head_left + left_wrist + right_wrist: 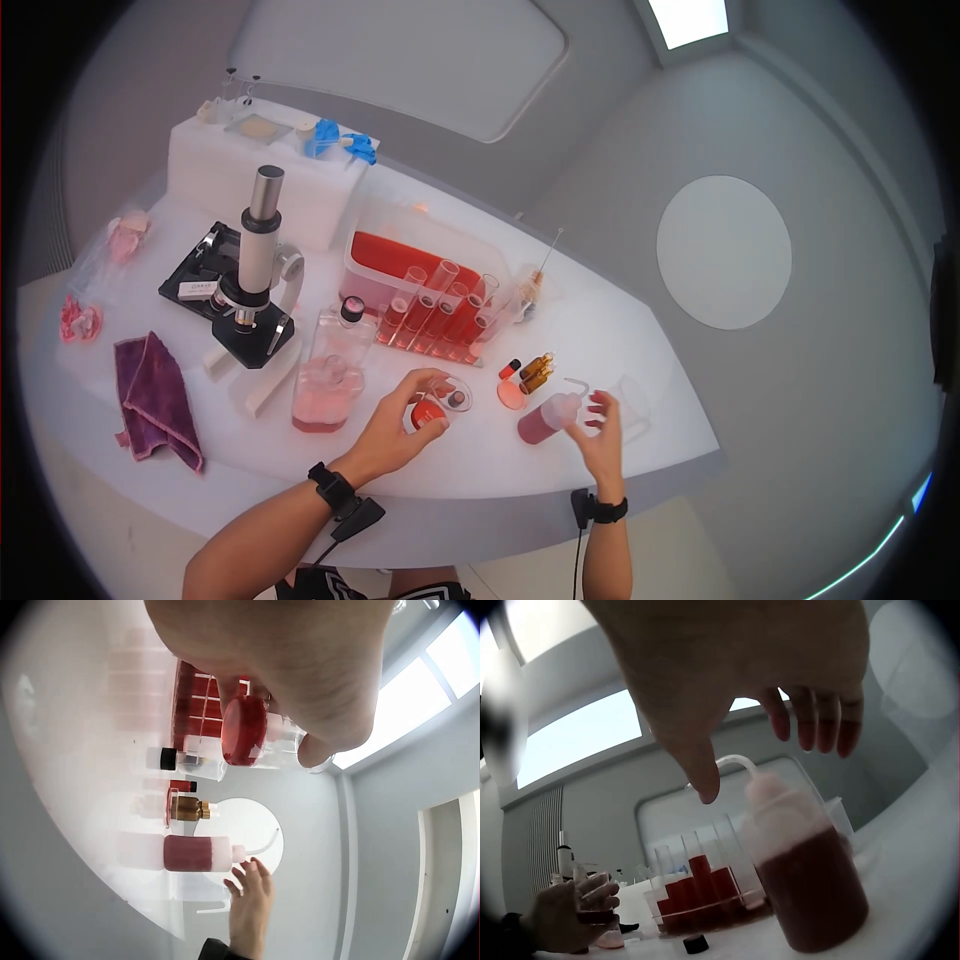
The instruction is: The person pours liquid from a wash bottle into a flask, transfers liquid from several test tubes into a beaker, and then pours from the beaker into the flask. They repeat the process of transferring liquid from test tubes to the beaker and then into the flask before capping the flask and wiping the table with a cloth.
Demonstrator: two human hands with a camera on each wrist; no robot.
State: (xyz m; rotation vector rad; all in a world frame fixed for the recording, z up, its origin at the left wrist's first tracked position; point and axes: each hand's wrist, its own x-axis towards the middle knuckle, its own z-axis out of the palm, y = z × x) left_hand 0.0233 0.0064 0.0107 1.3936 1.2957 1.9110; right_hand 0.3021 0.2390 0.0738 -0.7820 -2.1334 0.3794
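My left hand [400,430] grips a small clear vessel of red liquid [244,731], its fingers curled round the side. In the head view its open mouth overlaps a small dark cap [695,943], which sits on the table in the right wrist view. Close beside the top of a squeeze wash bottle [541,420], my right hand [600,440] has its fingers apart and holds nothing. That bottle stands upright, dark pink liquid inside and a bent spout [737,760] on top. Brown dropper bottles [537,372] and a red vial with a black cap [509,369] stand between the hands.
Behind the left hand stand a rack of red-filled test tubes [430,348] and a bin of red liquid [365,250]. Leftward are a pink-filled flask [325,400], a microscope [258,255] and a purple cloth [158,405]. A clear beaker [632,405] stands right of the right hand.
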